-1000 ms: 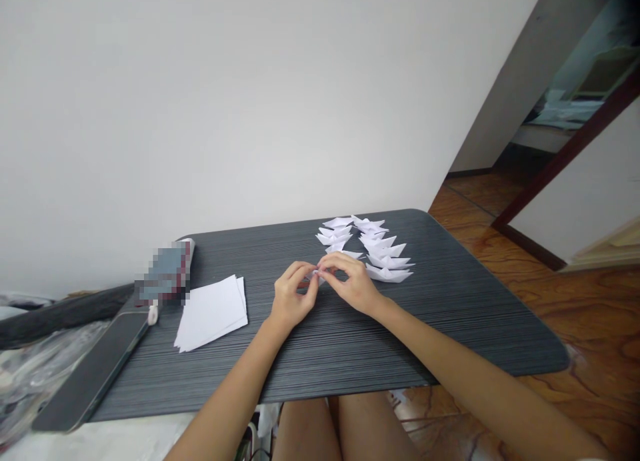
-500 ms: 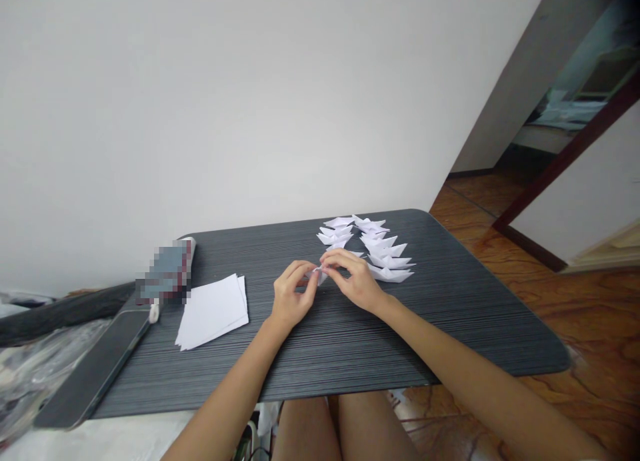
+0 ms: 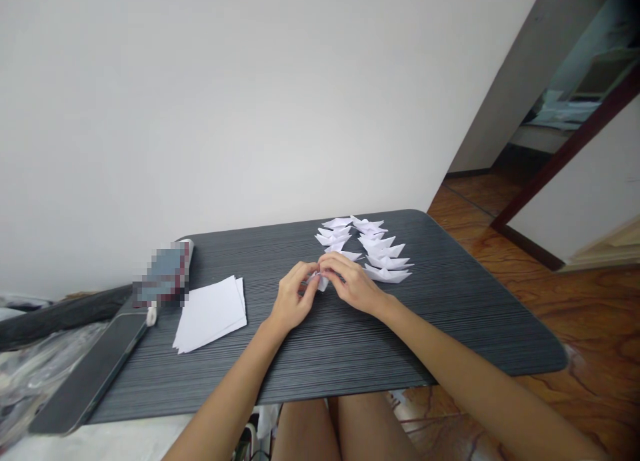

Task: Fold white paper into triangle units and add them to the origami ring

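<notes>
Both hands had shifted only slightly since the earlier frames: the right hand point(image 3: 354, 286) had dropped a little lower and the left hand point(image 3: 291, 302) had closed in on it, and a white corner of the folded paper piece point(image 3: 323, 282) now poked out below the right fingertips.

Bare knees point(image 3: 340, 426) sat at bottom centre, under the near edge of the table point(image 3: 450, 334). Two bare forearms ran up from the bottom edge and met at frame centre. Left hand: thumb and fingertips pressed together, pinching the left end of the folded paper piece. Right hand: fingers curled over, pinching the right end of it. The piece was small, white and mostly hidden by the fingers; its exact fold could not be told. It was held at or just over the dark striped tabletop, mid-frame; contact with the top could not be told.

Left of the hands lay a stack of white paper squares point(image 3: 211, 312), flat, well apart from them. Further left, at the table's lower-left corner, lay a dark phone point(image 3: 85, 377), screen up. Above it stood a blurred-out packet point(image 3: 163, 274), touching the phone's far end.

Just beyond the right hand sat finished paper boats point(image 3: 383, 255) in two rows, the nearest one just beside the knuckles. A plain white wall point(image 3: 225, 101) filled the upper frame; wooden floor point(image 3: 575, 301) and a doorway were at right.
</notes>
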The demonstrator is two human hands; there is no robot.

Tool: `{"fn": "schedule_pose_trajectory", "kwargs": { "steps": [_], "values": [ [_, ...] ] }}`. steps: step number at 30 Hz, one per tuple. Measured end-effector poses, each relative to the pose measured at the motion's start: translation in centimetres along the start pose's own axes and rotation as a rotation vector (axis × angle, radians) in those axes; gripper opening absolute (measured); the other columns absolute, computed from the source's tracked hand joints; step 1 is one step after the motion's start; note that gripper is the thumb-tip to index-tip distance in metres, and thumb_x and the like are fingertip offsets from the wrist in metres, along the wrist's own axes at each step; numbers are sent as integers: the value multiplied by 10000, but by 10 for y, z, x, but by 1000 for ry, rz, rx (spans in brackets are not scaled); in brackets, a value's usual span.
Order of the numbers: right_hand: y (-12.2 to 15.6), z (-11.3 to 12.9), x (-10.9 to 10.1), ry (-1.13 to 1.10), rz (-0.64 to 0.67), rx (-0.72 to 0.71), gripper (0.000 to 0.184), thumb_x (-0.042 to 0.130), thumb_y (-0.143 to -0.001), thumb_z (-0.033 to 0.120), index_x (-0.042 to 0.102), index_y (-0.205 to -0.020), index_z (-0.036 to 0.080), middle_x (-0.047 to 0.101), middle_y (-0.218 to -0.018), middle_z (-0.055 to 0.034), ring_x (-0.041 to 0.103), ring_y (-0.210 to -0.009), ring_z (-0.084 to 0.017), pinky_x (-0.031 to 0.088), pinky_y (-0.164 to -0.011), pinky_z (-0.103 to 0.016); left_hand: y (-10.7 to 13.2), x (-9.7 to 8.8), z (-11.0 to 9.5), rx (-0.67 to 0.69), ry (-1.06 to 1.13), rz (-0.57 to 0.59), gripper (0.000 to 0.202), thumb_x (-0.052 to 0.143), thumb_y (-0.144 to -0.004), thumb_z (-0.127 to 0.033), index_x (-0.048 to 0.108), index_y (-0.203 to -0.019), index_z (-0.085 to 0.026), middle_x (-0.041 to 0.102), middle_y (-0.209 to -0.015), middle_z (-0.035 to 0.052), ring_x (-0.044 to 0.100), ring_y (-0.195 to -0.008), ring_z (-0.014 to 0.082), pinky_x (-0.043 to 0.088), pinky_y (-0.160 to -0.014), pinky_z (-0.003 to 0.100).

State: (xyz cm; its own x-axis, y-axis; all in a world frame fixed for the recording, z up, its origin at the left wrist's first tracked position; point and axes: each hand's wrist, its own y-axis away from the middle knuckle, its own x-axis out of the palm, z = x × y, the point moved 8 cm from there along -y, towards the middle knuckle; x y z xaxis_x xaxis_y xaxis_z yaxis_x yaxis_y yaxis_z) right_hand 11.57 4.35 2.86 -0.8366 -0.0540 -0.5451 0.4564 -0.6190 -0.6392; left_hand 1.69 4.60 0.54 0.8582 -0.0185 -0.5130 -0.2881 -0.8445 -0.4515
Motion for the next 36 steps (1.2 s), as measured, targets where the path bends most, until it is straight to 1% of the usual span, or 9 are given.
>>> {"fn": "schedule_pose_trajectory", "kwargs": {
  "steps": [4,7,14,20,24,27,30,36],
  "values": [
    [0,1,0,-12,16,-11,137,355,-846,101,475,-834,167,510,-888,-79,488,-879,-157,413,-802,-306,0,3,0,-8,73,69,174,417,-836,-260,521,-941,-168,517,-873,46,548,-697,111,503,-536,189],
    [0,1,-1,-28,20,-14,132,361,-845,103,475,-834,167,511,-892,-79,490,-883,-156,410,-804,-306,0,3,0,-18,125,84,155,418,-836,-254,506,-926,-164,502,-882,43,549,-686,104,503,-541,192],
    [-1,-1,-4,-55,-3,9,131,371,-836,95,477,-819,170,517,-894,-79,495,-883,-157,412,-800,-311,-2,1,1,-53,205,56,122,423,-833,-258,476,-885,-161,489,-867,32,565,-679,101,512,-558,201],
    [-2,-1,-6,-54,-31,14,121,382,-835,103,481,-810,169,530,-930,-88,507,-910,-158,414,-814,-315,-2,-4,-3,-1,120,-1,104,426,-831,-232,487,-875,-160,492,-851,32,560,-688,101,496,-546,183],
    [-1,-1,-5,-42,-34,11,131,375,-837,105,486,-816,171,539,-937,-89,509,-925,-163,416,-824,-326,-2,-1,0,-16,140,5,124,420,-833,-247,480,-902,-164,487,-866,34,564,-681,101,516,-552,198],
    [-1,-1,-4,-31,-15,3,145,361,-841,107,491,-830,171,537,-941,-90,507,-926,-166,417,-829,-334,-2,1,-1,-20,156,39,165,405,-838,-256,485,-952,-168,493,-911,50,560,-725,115,529,-573,217],
    [-1,-1,-3,-25,14,2,155,352,-843,102,491,-832,170,530,-943,-90,503,-923,-166,418,-825,-333,-3,2,-5,5,142,98,179,391,-842,-260,516,-929,-165,489,-934,66,537,-783,136,529,-570,219],
    [0,-1,1,-11,124,-10,142,379,-831,91,498,-846,167,508,-981,-87,488,-944,-162,402,-855,-323,-2,3,-11,38,91,278,179,402,-833,-277,533,-885,-167,458,-982,83,507,-809,147,493,-501,181]
  ]
}}
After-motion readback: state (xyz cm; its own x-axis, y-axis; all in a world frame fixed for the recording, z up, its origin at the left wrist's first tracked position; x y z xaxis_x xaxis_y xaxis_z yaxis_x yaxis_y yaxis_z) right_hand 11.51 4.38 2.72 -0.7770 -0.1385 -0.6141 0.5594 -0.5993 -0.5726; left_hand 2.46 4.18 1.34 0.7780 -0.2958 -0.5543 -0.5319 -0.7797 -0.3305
